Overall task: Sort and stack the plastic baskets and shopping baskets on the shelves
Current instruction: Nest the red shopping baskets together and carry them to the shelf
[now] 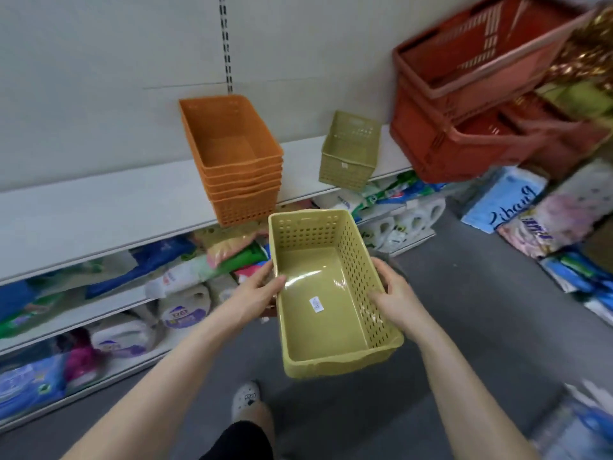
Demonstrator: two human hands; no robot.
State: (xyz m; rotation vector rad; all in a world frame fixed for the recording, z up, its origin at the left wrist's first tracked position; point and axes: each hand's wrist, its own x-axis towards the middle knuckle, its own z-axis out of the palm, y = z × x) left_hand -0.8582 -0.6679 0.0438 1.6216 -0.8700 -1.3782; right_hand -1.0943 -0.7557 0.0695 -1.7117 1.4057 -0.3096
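Beyond the held basket (331, 293), the red shopping baskets (481, 94) ran off the top edge, blurred. The basket's sticker (316, 304) was unreadable. Both forearms were cropped below.

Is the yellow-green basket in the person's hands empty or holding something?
Empty: the held basket shows a bare floor, with only a small white sticker on it.
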